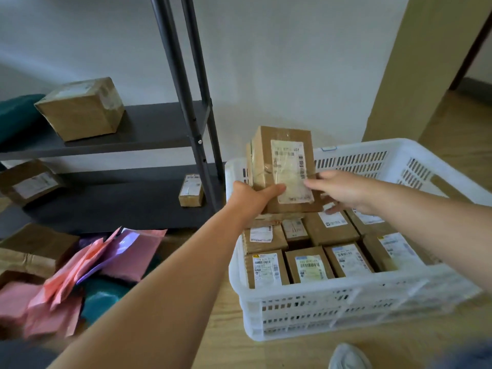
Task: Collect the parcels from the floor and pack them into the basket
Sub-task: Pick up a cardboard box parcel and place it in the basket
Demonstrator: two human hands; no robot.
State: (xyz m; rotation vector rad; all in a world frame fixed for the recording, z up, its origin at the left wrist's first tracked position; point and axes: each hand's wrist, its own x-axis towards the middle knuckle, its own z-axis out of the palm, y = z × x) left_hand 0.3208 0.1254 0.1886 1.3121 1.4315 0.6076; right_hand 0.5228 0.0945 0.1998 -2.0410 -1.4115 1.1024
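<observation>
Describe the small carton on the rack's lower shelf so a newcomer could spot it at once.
Start at the dark metal rack against the white wall, left of the white basket. On its lower shelf, right beside the front post, stands the small carton. It is the rack's smallest box and stands on end, unlike the larger carton lying at the shelf's left end.

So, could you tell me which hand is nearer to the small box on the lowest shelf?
Left. The left hand, gripping the upright parcel over the basket, is just right of the small box; the right hand lies beyond the parcel, farther right.
</observation>
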